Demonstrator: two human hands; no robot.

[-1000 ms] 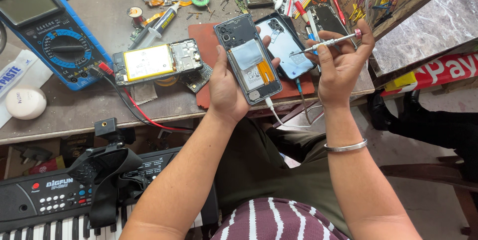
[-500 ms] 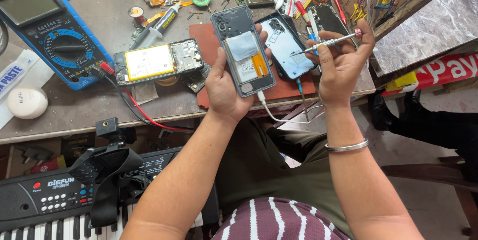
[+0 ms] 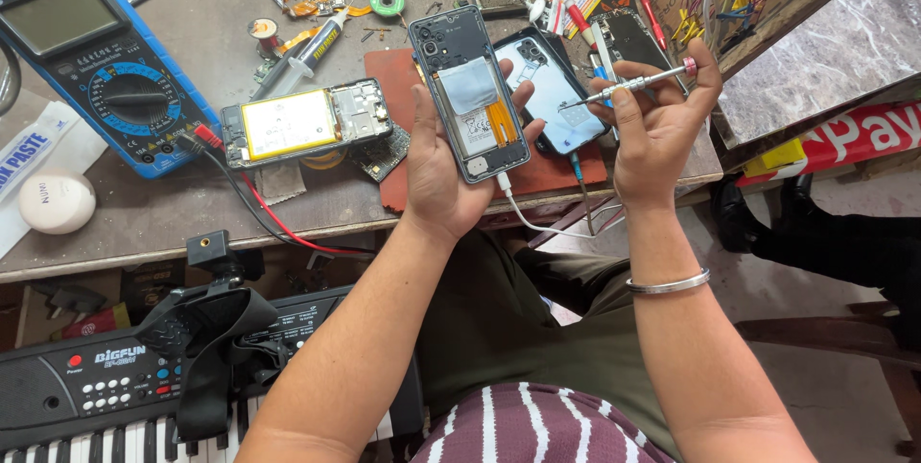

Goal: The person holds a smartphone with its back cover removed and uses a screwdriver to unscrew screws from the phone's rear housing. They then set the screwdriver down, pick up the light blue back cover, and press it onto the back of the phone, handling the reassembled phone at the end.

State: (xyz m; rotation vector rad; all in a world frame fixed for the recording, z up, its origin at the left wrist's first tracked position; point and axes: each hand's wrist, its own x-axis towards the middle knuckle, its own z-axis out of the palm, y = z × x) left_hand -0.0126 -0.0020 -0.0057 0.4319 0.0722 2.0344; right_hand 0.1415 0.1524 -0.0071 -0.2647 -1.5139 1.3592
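Note:
My left hand point(image 3: 439, 170) holds an opened smartphone point(image 3: 467, 91) upright over the bench edge, its back cover off so the battery, silver shield and orange flex show. A white cable point(image 3: 526, 218) hangs from its lower end. My right hand point(image 3: 657, 122) grips a thin silver screwdriver point(image 3: 628, 85) with a red cap, its tip pointing left toward the phone but apart from it. Behind the held phone lies a second dark phone point(image 3: 552, 89) on a red-brown mat point(image 3: 403, 89).
A blue multimeter point(image 3: 91, 60) with red and black leads sits at left. Another opened phone with a yellow battery point(image 3: 307, 122) lies mid-bench. Small parts and tools litter the back. A keyboard point(image 3: 106, 396) stands below the bench; a person's dark shoes point(image 3: 767, 209) are at right.
My left hand has raised and tipped the opened phone slightly up and away. My right hand with the screwdriver stays almost still.

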